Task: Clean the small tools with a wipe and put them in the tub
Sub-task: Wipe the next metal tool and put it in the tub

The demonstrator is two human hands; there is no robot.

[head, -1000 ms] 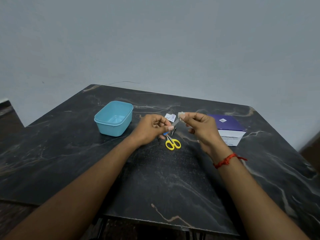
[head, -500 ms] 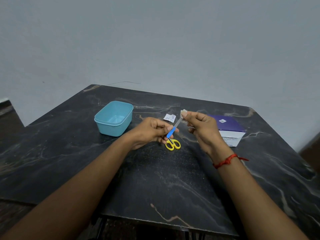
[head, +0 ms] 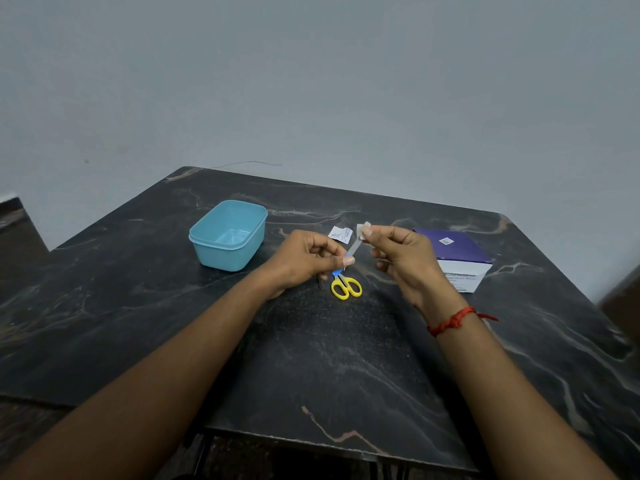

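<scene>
Since half a second before, the thumb of the left hand (head: 308,259) had slid further over the handle of the small blue-handled tool (head: 354,249) with a thin metal blade, so less of the blue showed. The right hand (head: 403,258) had stayed almost in the same place.

The left hand gripped the tool by its handle, with the fingers curled round it and the thumb pressed on top. It held the tool above the black marble-patterned table (head: 311,358), the blade slanting up toward the right hand. The right hand pinched a small folded white wipe (head: 363,230) between thumb and forefinger at the far tip of the blade; its other fingers were loosely curled. A red thread bracelet (head: 450,322) was around the right wrist.

Just below the held tool, small yellow-handled scissors (head: 346,288) lay on the table. The light blue rectangular plastic tub (head: 228,258) stood to the left of the hands, apart from them, with its top open. A torn white sachet (head: 341,234) lay behind the hands, and a purple and white cardboard box (head: 453,251) stood beyond the right hand.
</scene>
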